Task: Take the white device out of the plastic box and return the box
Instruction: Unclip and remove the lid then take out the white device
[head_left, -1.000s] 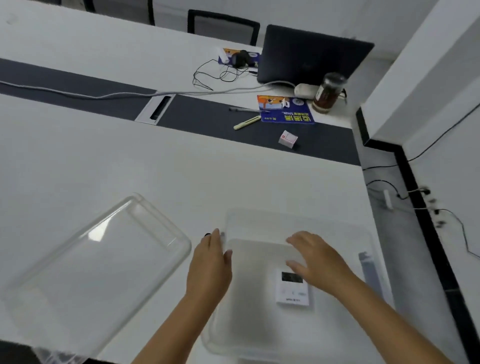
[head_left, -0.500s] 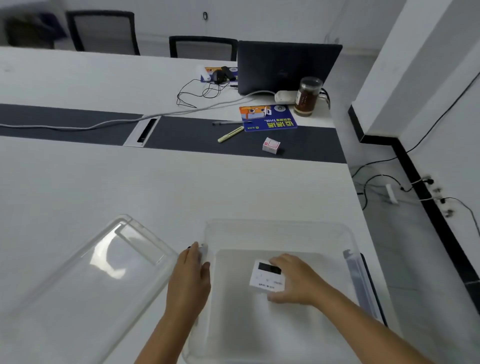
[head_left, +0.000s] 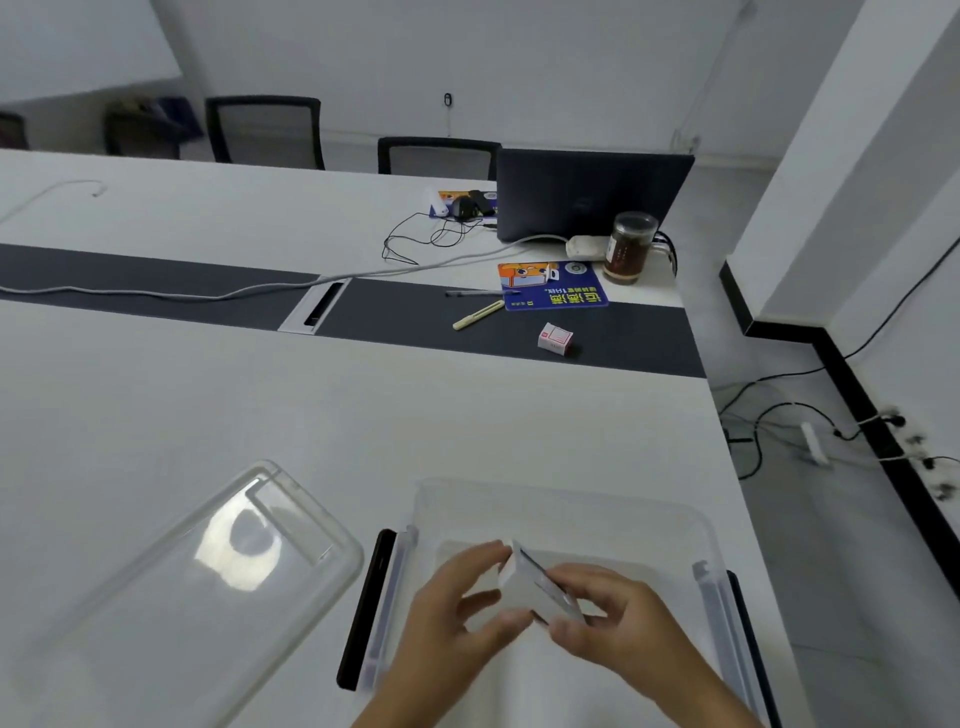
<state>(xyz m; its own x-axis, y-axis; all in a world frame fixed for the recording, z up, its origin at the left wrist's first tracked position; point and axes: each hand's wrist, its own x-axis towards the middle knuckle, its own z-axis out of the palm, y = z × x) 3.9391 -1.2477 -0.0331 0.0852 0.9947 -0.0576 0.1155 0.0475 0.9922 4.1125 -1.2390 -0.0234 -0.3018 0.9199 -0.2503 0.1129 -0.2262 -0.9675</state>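
The white device (head_left: 527, 584), small with a dark screen, is tilted on edge above the inside of the clear plastic box (head_left: 561, 506). My left hand (head_left: 457, 610) grips its left side and my right hand (head_left: 610, 621) pinches its right lower edge. The box stands open at the near right of the white table, with black latches on both short sides. Its clear lid (head_left: 208, 571) lies flat on the table to the left of the box.
Across the dark centre strip (head_left: 156, 291) lie a yellow pen (head_left: 478, 315), a small red-and-white carton (head_left: 555, 339), a blue leaflet (head_left: 553, 286), a jar (head_left: 628, 248) and a laptop (head_left: 592, 195). A grey cable (head_left: 156, 295) runs along the strip. The table edge (head_left: 727, 467) drops off right.
My right hand lifted the device off the box floor. My left hand left the box's left rim and came in to grip the device too. The view tilted up.
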